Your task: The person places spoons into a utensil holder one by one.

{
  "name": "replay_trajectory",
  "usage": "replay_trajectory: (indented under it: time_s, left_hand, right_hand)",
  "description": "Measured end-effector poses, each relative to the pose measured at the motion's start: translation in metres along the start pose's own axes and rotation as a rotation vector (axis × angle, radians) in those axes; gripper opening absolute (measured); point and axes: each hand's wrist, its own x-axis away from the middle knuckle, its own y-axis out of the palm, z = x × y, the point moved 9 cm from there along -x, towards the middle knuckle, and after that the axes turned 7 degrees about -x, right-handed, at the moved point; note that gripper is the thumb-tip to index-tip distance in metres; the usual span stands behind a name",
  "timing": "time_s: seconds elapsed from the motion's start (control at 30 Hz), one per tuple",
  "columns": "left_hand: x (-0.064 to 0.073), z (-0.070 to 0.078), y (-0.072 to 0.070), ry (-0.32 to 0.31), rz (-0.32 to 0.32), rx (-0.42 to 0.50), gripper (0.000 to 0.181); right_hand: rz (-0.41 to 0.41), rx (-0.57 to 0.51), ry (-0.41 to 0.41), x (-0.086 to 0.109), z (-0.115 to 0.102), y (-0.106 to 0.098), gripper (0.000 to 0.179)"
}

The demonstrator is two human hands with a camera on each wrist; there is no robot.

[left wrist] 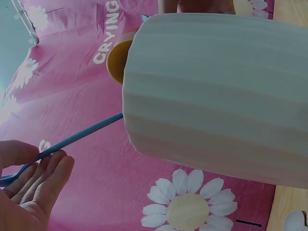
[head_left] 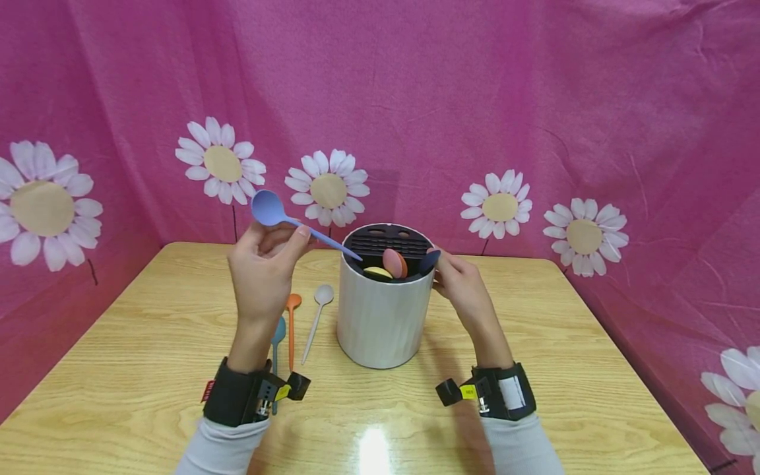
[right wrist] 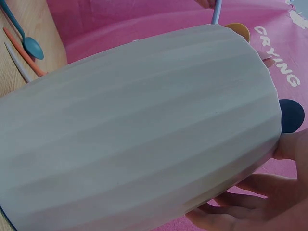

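Note:
My left hand (head_left: pixel 261 270) pinches a periwinkle-blue spoon (head_left: pixel 268 208) by its handle, bowl up and to the left. The handle's tip slants down over the near-left rim of a white ribbed utensil holder (head_left: pixel 382 323). My right hand (head_left: pixel 466 290) holds the holder's right side near the top, fingers against the wall and thumb at the rim beside a navy spoon (right wrist: pixel 291 116). Pink (head_left: pixel 391 262), orange (head_left: pixel 404 266) and yellow utensil heads (head_left: pixel 377 271) stick up from the holder; their handles are hidden inside. A black slotted insert (head_left: pixel 380 245) covers the back part of its opening.
On the wooden table (head_left: pixel 534 343), left of the holder, lie a white spoon (head_left: pixel 323 295), an orange spoon (head_left: pixel 293 302) and a teal spoon (head_left: pixel 279 330), partly covered by my left arm. A pink cloth (head_left: pixel 415 132) with daisies hangs behind and at both sides.

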Motion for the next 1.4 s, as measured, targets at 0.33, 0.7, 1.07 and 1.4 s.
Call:
replay_trajectory:
  time_s: [0.33, 0.7, 1.07, 1.4]
  left_hand:
    - [0.004, -0.001, 0.013, 0.000, -0.060, -0.052, 0.025]
    - [0.008, -0.001, 0.022, 0.027, -0.096, -0.077, 0.026]
    - [0.009, -0.036, 0.024, 0.013, -0.118, -0.136, 0.028]
    - [0.012, -0.009, 0.031, -0.015, -0.135, -0.167, 0.028]
  right_hand:
    - [0.002, 0.003, -0.008, 0.000, -0.001, -0.001, 0.053]
    - [-0.001, -0.016, -0.012, 0.001, -0.001, 0.000, 0.050]
    - [-0.014, -0.019, -0.022, 0.000, -0.001, 0.000, 0.051]
    - [-0.004, -0.018, -0.008, 0.000, -0.001, 0.000, 0.051]
